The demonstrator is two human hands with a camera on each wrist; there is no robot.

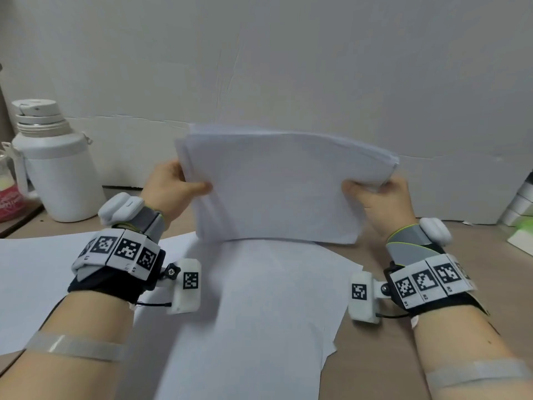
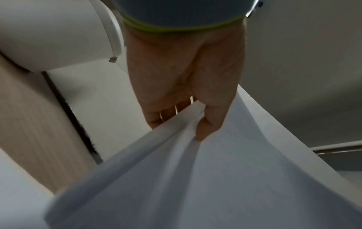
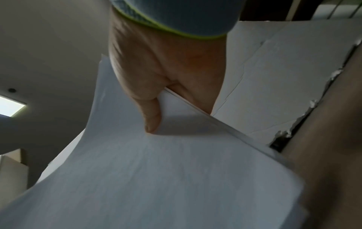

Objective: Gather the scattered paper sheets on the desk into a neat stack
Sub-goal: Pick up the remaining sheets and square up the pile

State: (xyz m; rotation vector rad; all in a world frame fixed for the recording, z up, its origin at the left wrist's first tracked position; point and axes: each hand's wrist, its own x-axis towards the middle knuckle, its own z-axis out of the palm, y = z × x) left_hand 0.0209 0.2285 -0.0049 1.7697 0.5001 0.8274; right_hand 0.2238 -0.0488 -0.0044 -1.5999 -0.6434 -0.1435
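Paper bundle (image 1: 277,192), frame centre: pinched by left hand (image 1: 170,186) & right hand (image 1: 377,197); edges uneven, sheets may slip.

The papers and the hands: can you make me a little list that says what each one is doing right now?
held papers: a bundle of white sheets, stood on its lower edge, corners uneven
left hand: grips the bundle's left side, thumb in front
right hand: grips the bundle's right side, thumb in front
loose sheets: lying flat on the desk, not gathered yet
white bottle: stands at the far left, untouched
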